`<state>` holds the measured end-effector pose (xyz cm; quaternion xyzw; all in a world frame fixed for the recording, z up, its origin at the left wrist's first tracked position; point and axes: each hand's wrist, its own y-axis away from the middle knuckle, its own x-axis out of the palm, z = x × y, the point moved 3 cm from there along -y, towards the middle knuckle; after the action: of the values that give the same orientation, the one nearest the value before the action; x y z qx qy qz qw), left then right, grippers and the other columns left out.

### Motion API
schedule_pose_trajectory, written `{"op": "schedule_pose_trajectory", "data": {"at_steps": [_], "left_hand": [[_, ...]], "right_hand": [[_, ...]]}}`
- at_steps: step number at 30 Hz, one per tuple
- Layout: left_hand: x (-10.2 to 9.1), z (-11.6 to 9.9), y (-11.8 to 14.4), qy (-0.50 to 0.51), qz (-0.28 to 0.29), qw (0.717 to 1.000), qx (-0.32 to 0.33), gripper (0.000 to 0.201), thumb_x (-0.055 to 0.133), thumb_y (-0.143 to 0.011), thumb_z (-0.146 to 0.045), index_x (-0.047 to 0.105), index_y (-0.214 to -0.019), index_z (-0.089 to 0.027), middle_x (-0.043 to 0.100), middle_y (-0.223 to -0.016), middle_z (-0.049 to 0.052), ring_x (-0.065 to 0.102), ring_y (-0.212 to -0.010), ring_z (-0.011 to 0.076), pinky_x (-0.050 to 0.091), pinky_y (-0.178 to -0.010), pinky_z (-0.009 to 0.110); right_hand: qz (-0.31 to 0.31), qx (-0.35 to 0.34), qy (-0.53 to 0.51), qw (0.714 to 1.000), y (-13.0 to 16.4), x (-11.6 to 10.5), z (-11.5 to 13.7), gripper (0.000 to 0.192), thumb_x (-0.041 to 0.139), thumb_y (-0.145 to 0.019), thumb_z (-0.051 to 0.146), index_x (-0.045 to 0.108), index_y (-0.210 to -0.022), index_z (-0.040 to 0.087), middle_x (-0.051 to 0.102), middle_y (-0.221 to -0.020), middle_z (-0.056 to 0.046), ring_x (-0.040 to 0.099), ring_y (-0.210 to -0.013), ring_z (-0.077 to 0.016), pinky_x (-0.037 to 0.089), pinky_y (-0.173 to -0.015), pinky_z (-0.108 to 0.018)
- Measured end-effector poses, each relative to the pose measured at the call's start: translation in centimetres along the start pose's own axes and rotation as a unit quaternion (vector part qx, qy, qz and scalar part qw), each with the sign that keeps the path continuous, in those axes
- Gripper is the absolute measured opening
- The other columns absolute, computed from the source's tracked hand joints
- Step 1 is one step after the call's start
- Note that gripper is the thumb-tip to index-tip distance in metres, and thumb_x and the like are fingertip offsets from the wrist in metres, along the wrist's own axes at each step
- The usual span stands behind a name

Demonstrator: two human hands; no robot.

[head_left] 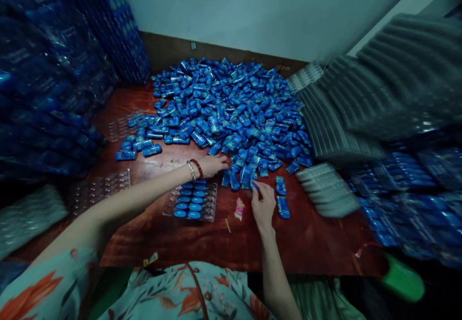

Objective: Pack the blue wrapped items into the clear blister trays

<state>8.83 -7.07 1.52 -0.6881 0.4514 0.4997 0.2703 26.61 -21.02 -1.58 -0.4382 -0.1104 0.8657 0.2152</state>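
The right hand pinches a blue packet in its fingers, at the pile's near edge. The left hand touches the pile; I cannot tell if its fingers hold anything. Two loose packets lie right of the right hand, long sides pointing away from the person. Blue pieces lie sideways in the clear tray.

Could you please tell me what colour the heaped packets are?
The heaped packets are mainly blue; the head view shows this best.
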Motion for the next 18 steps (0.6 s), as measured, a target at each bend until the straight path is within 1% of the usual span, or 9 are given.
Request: {"op": "schedule_pose_trajectory", "data": {"at_steps": [1,2,4,6,9,12,15,17,18], "left_hand": [[0.3,0.1,-0.9,-0.003,0.023,0.999,0.023,0.038,0.052,-0.073,-0.001,0.058,-0.105,-0.019,0.053,-0.112,0.008,0.053,-0.094,0.0204,0.042,-0.076,0.03],[0.7,0.1,-1.7,-0.008,0.046,0.998,0.044,0.04,0.053,-0.072,-0.001,0.058,-0.107,-0.02,0.051,-0.117,0.008,0.052,-0.097,0.0212,0.042,-0.077,0.03],[1.4,0.2,-2.9,-0.009,0.087,0.993,0.078,0.041,0.056,-0.07,-0.002,0.057,-0.107,-0.02,0.049,-0.12,0.008,0.051,-0.1,0.0224,0.042,-0.078,0.03],[1.8,0.5,-3.6,0.0,0.096,0.992,0.084,0.042,0.059,-0.067,-0.002,0.057,-0.105,-0.02,0.049,-0.119,0.008,0.05,-0.102,0.0227,0.041,-0.079,0.029],[2.2,1.6,-3.5,0.021,0.087,0.994,0.067,0.042,0.06,-0.066,-0.003,0.056,-0.105,-0.018,0.049,-0.117,0.009,0.052,-0.098,0.022,0.042,-0.076,0.028],[2.3,2.9,-2.4,0.053,0.064,0.996,0.035,0.043,0.062,-0.066,-0.005,0.052,-0.106,-0.014,0.05,-0.112,0.01,0.054,-0.088,0.0201,0.041,-0.07,0.027],[2.2,4.4,-0.7,0.103,0.031,0.994,0.0,0.043,0.065,-0.063,-0.007,0.051,-0.103,-0.013,0.054,-0.101,0.008,0.054,-0.081,0.0181,0.04,-0.068,0.025],[1.9,5.6,0.5,0.146,0.009,0.989,-0.016,0.039,0.068,-0.061,-0.01,0.052,-0.097,-0.013,0.055,-0.093,0.005,0.053,-0.077,0.0169,0.04,-0.067,0.025],[1.7,6.2,1.3,0.178,-0.012,0.984,-0.026,0.036,0.069,-0.061,-0.013,0.052,-0.093,-0.013,0.056,-0.089,0.004,0.052,-0.075,0.0163,0.04,-0.066,0.024]], "right_hand": [[0.035,-0.022,0.018,0.999,0.1,0.1,0.5,0.027,0.043,-0.089,0.027,0.063,-0.104,0.02,0.061,-0.097,-0.008,0.052,-0.095,-0.02,0.042,-0.085,-0.037],[0.08,-0.047,0.044,0.995,0.1,0.4,1.2,0.027,0.045,-0.088,0.026,0.062,-0.107,0.02,0.06,-0.101,-0.009,0.05,-0.097,-0.021,0.042,-0.084,-0.037],[0.164,-0.094,0.113,0.975,0.3,1.3,2.3,0.034,0.048,-0.086,0.024,0.056,-0.119,0.023,0.056,-0.116,-0.01,0.046,-0.104,-0.0237,0.041,-0.083,-0.039],[0.207,-0.12,0.177,0.955,0.2,2.4,3.0,0.044,0.049,-0.085,0.022,0.047,-0.129,0.024,0.05,-0.127,-0.011,0.043,-0.107,-0.0257,0.04,-0.083,-0.04],[0.217,-0.131,0.208,0.945,-0.3,3.5,3.1,0.046,0.044,-0.088,0.02,0.041,-0.134,0.021,0.051,-0.126,-0.011,0.043,-0.103,-0.0246,0.039,-0.083,-0.039],[0.208,-0.136,0.187,0.951,-0.7,3.9,2.8,0.042,0.039,-0.09,0.02,0.045,-0.131,0.018,0.055,-0.12,-0.012,0.046,-0.098,-0.0233,0.04,-0.081,-0.038],[0.18,-0.112,0.102,0.972,-0.6,3.8,2.9,0.042,0.037,-0.09,0.02,0.046,-0.13,0.015,0.06,-0.109,-0.012,0.051,-0.094,-0.0213,0.042,-0.081,-0.037],[0.16,-0.061,0.007,0.985,-0.4,3.8,3.0,0.043,0.037,-0.089,0.023,0.046,-0.131,0.016,0.062,-0.105,-0.01,0.055,-0.089,-0.0182,0.044,-0.079,-0.033],[0.156,-0.029,-0.04,0.986,-0.3,3.9,2.9,0.041,0.037,-0.089,0.024,0.049,-0.128,0.017,0.063,-0.103,-0.009,0.057,-0.084,-0.0166,0.046,-0.077,-0.031]]}}
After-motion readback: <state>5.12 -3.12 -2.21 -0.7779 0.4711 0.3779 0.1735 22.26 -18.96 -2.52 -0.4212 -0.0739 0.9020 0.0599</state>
